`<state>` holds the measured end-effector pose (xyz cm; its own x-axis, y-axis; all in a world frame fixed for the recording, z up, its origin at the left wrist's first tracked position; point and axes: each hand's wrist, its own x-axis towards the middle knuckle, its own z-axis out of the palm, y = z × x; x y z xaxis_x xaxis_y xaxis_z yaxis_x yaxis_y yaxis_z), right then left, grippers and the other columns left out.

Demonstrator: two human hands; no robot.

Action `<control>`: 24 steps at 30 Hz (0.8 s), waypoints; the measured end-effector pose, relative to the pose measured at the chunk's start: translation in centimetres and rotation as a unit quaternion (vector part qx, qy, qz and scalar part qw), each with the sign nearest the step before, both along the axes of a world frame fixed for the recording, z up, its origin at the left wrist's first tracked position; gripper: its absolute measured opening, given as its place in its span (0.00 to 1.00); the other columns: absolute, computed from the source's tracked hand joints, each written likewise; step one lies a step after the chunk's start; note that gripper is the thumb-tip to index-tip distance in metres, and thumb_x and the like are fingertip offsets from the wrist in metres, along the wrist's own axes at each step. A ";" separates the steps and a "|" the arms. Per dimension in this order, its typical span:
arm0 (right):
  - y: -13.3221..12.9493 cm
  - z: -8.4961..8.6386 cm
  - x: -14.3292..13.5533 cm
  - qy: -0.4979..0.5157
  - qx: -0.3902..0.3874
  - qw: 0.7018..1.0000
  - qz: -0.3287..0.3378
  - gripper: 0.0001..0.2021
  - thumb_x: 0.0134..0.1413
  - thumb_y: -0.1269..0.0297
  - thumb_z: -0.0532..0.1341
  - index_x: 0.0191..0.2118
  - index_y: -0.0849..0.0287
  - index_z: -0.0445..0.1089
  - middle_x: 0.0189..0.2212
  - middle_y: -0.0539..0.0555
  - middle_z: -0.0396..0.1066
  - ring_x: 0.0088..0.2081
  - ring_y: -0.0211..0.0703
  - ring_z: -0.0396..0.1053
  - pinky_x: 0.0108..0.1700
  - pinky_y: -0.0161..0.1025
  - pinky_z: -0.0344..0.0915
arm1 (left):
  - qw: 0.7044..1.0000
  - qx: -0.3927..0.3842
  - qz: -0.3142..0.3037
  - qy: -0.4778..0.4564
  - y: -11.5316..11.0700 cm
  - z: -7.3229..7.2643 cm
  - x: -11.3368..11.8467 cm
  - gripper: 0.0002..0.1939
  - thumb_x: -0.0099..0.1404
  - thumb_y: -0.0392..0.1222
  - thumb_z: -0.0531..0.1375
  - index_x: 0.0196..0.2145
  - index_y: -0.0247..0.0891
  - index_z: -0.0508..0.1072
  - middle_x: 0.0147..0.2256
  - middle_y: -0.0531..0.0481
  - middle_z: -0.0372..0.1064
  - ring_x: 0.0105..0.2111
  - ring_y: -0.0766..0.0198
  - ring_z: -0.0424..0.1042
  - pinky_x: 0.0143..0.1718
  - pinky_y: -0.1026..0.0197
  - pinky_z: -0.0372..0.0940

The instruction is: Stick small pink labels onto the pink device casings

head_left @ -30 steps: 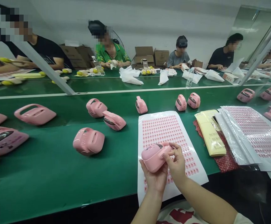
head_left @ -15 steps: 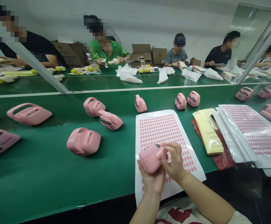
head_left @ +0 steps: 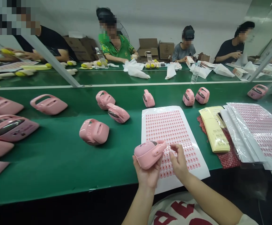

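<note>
A pink handled device (head_left: 147,155) rests in my left hand (head_left: 148,175), whose fingers wrap its underside. It is tilted, with its handle toward the right and a dark window near the top. Just right of the handle, my right hand (head_left: 179,161) is raised with its fingers apart, touching nothing. Beneath both hands lies a white sheet (head_left: 165,125) with rows of small pink-red stickers. The device and my left hand hide part of its lower left.
More pink devices (head_left: 94,132) stand on the green table (head_left: 56,162), several crowded at the left. Right of the sheet lie a yellow packet (head_left: 214,131) and stacked sticker sheets (head_left: 255,128). Across a white strip, people work among bottles (head_left: 195,72) and white bags (head_left: 136,69).
My right hand has come off the device's handle and moved right, its fingers opening. My left hand still holds the device, now turned with the handle more visible. The view has shifted left.
</note>
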<state>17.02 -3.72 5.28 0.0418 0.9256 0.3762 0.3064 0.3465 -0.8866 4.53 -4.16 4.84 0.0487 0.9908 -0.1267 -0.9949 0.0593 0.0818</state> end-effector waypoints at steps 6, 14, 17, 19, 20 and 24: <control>-5.1 -4.1 -0.3 -0.284 0.138 0.928 0.199 0.17 0.48 0.68 0.58 0.47 0.59 0.63 0.42 0.62 0.69 0.47 0.54 0.65 0.46 0.52 0.64 | 0.988 0.010 0.119 0.093 0.8 -2.6 -4.2 0.28 0.56 0.54 0.58 0.52 0.42 0.62 0.47 0.44 0.69 0.45 0.54 0.70 0.43 0.51 0.67; -4.2 -5.2 -0.4 -0.334 0.266 0.895 0.128 0.12 0.57 0.75 0.51 0.38 0.57 0.69 0.38 0.56 0.74 0.43 0.45 0.70 0.39 0.44 0.65 | 0.987 -0.004 0.116 0.113 0.6 -2.6 -4.0 0.23 0.54 0.55 0.60 0.46 0.41 0.69 0.44 0.46 0.72 0.42 0.55 0.71 0.38 0.54 0.70; -4.4 -5.5 -0.6 -0.336 0.281 0.890 0.129 0.11 0.57 0.74 0.51 0.35 0.56 0.70 0.37 0.55 0.75 0.40 0.44 0.70 0.38 0.43 0.64 | 0.988 0.005 0.108 0.111 0.6 -2.7 -4.1 0.26 0.52 0.55 0.61 0.46 0.41 0.69 0.44 0.45 0.72 0.42 0.55 0.71 0.39 0.54 0.69; -4.7 -5.7 -0.8 -0.323 0.272 0.898 0.126 0.11 0.56 0.74 0.52 0.31 0.56 0.70 0.35 0.54 0.74 0.37 0.43 0.70 0.37 0.43 0.63 | 0.987 0.015 0.107 0.120 0.6 -2.8 -4.2 0.27 0.51 0.55 0.62 0.47 0.40 0.68 0.44 0.45 0.72 0.43 0.55 0.71 0.40 0.54 0.69; -4.9 -5.6 -0.9 -0.309 0.260 0.906 0.130 0.10 0.55 0.73 0.53 0.29 0.56 0.69 0.33 0.53 0.74 0.36 0.42 0.69 0.36 0.43 0.62 | 0.985 0.017 0.109 0.130 0.5 -2.8 -4.2 0.28 0.51 0.56 0.62 0.47 0.40 0.68 0.45 0.46 0.71 0.43 0.54 0.71 0.40 0.54 0.69; -3.9 -2.7 0.0 -0.170 0.108 0.967 0.153 0.06 0.53 0.67 0.58 0.26 0.56 0.68 0.31 0.53 0.70 0.34 0.41 0.68 0.35 0.41 0.65 | 0.948 0.010 0.133 0.289 -0.1 -2.2 -4.2 0.30 0.49 0.60 0.61 0.47 0.45 0.68 0.46 0.47 0.70 0.44 0.53 0.69 0.38 0.55 0.69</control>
